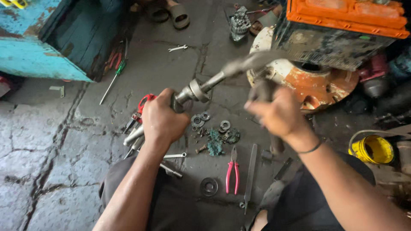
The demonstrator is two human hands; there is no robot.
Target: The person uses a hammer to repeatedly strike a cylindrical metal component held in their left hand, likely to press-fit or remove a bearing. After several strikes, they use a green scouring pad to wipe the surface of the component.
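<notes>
Head-camera view looked down on a cracked, oily concrete floor [51, 145] where a person sat with both arms stretched forward. Left hand [162, 119] was wrapped tightly around a long metal shaft [201, 88], fingers fully closed about its thick lower part, so that the shaft ran up and to the right from the fist, through a stepped collar, to a blurred far end near a rusty white and orange round housing [314, 85]. Right hand [278, 113] was closed in a fist around a dark handle [274, 143], whose lower end showed below the wrist; its upper end was too blurred to make out, and whether it touched the shaft could not be told. Below the hands, on the floor, lay a scatter of washers and rings [209, 122], a clump of greenish debris [215, 143], pink-handled pliers [232, 171], a flat file [250, 173] just beside them and a larger dark ring [209, 186]. A green-handled screwdriver [113, 81] lay well apart to the upper left, near a chipped turquoise cabinet [38, 47]. An orange-topped grimy box [342, 30] stood over the housing, and a yellow pot [371, 149] sat at the right.
</notes>
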